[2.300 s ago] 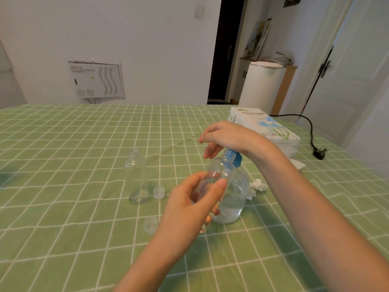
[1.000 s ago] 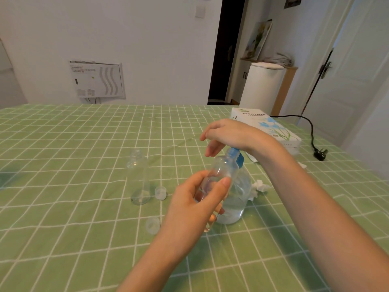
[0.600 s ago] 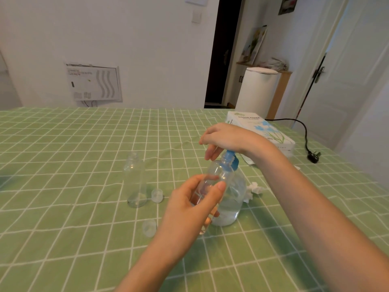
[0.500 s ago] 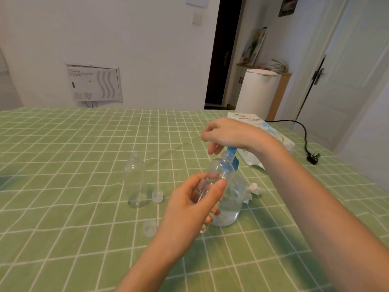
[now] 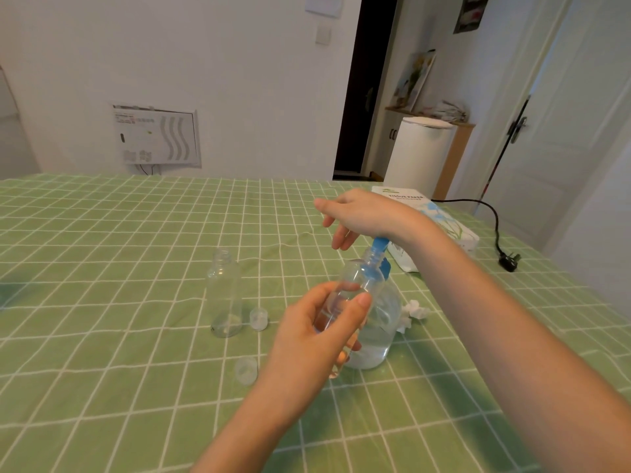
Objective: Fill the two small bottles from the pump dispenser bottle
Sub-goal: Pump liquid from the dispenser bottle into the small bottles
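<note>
1. One small bottle (image 5: 358, 278) gripped in the left hand (image 5: 317, 332), thumb and fingers curled round its body, tilted, mouth close under the blue pump head (image 5: 380, 242).
2. Hold that narrow mouth squarely below the spout before any press.
3. Just behind: pump dispenser bottle (image 5: 379, 322), upright on the green tablecloth (image 5: 102, 336), part full.
4. Above it, right hand (image 5: 355, 213), fingers loose, gripping nothing; press straight down, gently, to avoid tipping.
5. Farther left: second small bottle (image 5: 223, 295), upright, uncapped, seemingly almost empty.
</note>
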`<state>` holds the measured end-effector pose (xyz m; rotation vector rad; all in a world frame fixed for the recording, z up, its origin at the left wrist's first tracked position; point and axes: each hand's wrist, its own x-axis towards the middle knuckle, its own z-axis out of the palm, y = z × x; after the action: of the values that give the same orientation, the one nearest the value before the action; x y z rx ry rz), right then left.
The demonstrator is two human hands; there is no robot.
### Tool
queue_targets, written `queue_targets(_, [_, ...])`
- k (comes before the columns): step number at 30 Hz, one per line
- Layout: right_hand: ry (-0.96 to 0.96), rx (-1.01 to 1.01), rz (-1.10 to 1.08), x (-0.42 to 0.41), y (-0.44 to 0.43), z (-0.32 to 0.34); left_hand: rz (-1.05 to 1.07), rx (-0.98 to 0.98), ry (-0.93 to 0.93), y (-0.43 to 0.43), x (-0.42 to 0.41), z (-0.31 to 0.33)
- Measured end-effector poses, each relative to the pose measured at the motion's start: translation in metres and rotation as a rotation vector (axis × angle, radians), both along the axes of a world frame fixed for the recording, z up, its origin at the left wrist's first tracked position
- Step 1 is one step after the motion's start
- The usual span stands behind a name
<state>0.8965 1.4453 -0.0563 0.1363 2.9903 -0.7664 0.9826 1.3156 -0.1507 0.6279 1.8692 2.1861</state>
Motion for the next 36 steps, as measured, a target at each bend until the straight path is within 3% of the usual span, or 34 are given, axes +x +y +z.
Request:
queue_targets(15, [-0.017,0.014,-0.024,-0.004,0.003,-0.018,-0.002,0.014,-0.038,0.002,0.001,-0.004])
queue_targets(24, [0.074,0.022,0.005,-0.002,0.002,-0.003,0.003,0.036,-0.036,0.002,0.001,0.000])
queue_targets(36, [-0.004,0.018,-0.028,-0.002,0.003,-0.017,0.002,0.013,-0.027,0.001,0.001,-0.004])
